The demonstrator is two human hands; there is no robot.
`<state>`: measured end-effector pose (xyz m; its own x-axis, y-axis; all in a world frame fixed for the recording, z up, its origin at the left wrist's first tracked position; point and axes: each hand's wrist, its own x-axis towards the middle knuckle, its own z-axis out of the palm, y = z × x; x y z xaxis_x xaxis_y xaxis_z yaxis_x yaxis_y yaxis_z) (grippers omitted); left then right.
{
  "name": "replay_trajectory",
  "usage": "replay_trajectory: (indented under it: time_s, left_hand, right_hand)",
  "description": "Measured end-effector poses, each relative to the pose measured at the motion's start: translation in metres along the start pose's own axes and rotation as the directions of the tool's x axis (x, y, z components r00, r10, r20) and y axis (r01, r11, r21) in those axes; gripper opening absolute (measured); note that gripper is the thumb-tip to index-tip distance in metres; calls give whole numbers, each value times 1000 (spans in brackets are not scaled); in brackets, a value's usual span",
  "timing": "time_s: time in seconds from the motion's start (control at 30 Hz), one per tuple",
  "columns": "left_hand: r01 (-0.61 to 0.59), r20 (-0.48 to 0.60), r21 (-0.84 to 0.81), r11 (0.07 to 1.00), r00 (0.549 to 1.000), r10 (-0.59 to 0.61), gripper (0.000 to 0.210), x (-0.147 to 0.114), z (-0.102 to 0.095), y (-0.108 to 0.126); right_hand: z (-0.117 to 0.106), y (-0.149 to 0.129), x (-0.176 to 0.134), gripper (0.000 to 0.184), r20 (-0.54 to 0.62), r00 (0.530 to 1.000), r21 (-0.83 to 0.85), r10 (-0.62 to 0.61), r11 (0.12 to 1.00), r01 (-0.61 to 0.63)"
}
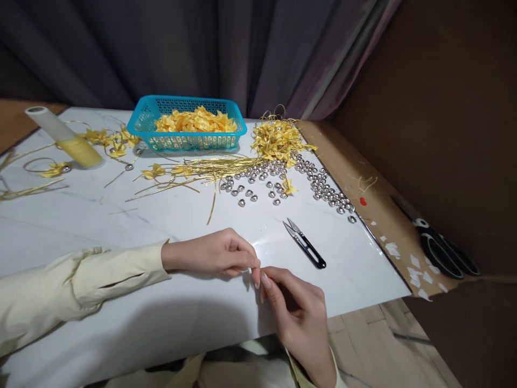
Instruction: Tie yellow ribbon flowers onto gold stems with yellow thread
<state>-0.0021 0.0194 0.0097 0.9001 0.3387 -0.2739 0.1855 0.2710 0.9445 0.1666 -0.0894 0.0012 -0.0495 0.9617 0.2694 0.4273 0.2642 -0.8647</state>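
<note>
My left hand and my right hand meet low over the white tabletop, fingertips almost touching. Both are closed in a pinch. Whatever lies between the fingertips is too small or hidden to make out. Just right of them lie black-handled thread snips, blades pointing up and left. Beyond my hands are loose silvery beads, a bundle of gold cords and a heap of yellow ribbon flowers with gold loops.
A turquoise basket of yellow ribbon pieces stands at the back. To the left a spool of yellow thread leans beside finished-looking flower loops. Black scissors and white scraps lie on the brown board at right. A dark curtain hangs behind.
</note>
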Motion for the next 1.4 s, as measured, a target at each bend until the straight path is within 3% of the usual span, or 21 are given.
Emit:
replay_trajectory:
  time_s: [0.57,0.77,0.97,1.1,1.4]
  left_hand:
    - [74,-124,70,995,990,-65,30,2,3,-2]
    - [96,-99,25,995,991,-93,30,2,5,0]
    - [17,-33,-77,997,999,-19,38,4,0,-7]
    - [-29,28,-124,992,999,33,33,4,-5,-13]
    - [-5,26,-151,989,1000,9,21,3,-2,-7]
  right_hand:
    - [1,2,1,19,29,999,-34,-27,999,28]
    - [1,0,1,21,29,999,-40,-24,999,26]
    - [-1,0,1,23,28,999,-7,29,1000,-29]
    - [-1,0,0,22,29,999,14,33,999,-33]
    - [-1,0,0,22,19,998,39,56,998,-56]
